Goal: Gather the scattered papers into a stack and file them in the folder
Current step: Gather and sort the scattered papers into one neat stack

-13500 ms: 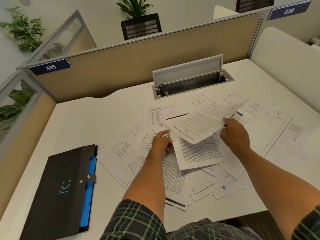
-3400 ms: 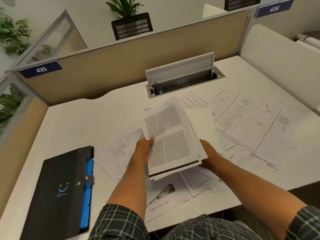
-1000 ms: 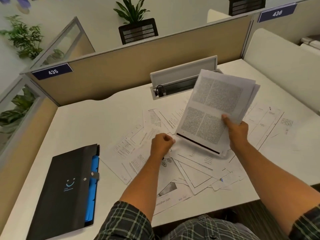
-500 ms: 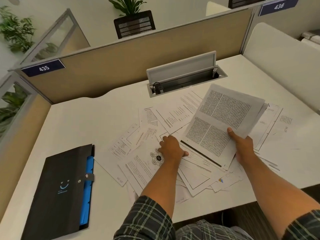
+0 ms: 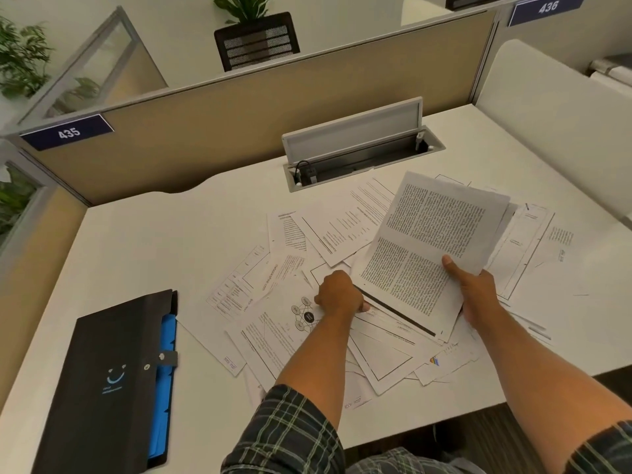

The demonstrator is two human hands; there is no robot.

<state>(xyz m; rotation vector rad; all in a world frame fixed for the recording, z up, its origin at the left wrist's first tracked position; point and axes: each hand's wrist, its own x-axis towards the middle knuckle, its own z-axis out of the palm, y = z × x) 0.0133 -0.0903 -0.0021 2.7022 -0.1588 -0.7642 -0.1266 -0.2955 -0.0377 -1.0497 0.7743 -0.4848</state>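
Sensibly, the right hand (image 5: 473, 292) grips the gathered stack (image 5: 427, 248) clear of the table (image 5: 154, 241) so the left hand's (image 5: 338, 297) curled fingers (image 5: 362, 306) can pinch another loose sheet (image 5: 284, 323), folder (image 5: 102, 381) waiting shut at left.

Single head-worn wide-angle view, looking forward and steeply down from close above the near edge of the white rectangular tabletop (image 5: 143, 241); it faces the tan fabric partition panel (image 5: 239, 131) along the far side.
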